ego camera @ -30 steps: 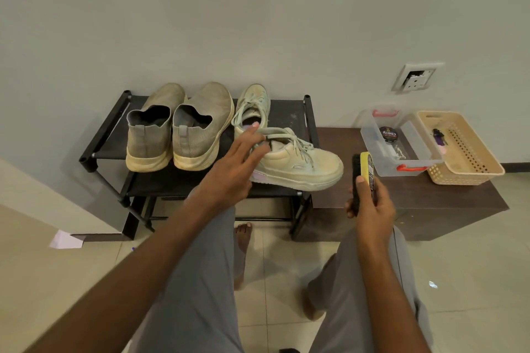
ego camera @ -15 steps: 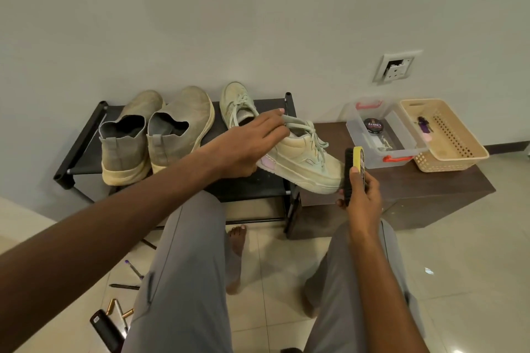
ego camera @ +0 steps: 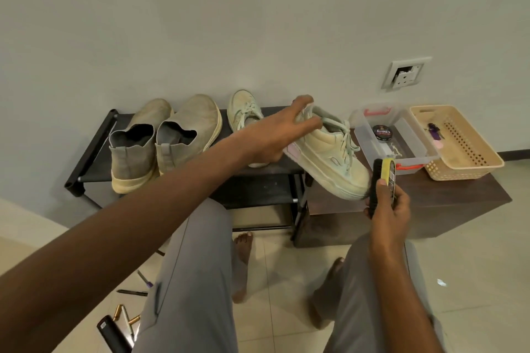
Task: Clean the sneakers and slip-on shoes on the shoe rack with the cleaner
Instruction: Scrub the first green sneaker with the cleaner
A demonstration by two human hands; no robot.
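Note:
My left hand grips the collar of a pale green sneaker and holds it tilted, toe down to the right, above the right end of the black shoe rack. My right hand holds a black and yellow shoe brush upright, its bristles against the sneaker's toe. The other pale sneaker stands on the rack behind my left hand. Two grey slip-on shoes sit side by side on the rack's left half.
A low brown bench right of the rack carries a clear plastic box with a round polish tin and a beige basket. Pens and small tools lie on the tiled floor at lower left. My bare feet are below the rack.
My left hand closed on the sneaker and lifted it off the rack, swinging it right and tilting its toe down to the brush. My right hand kept the brush upright.

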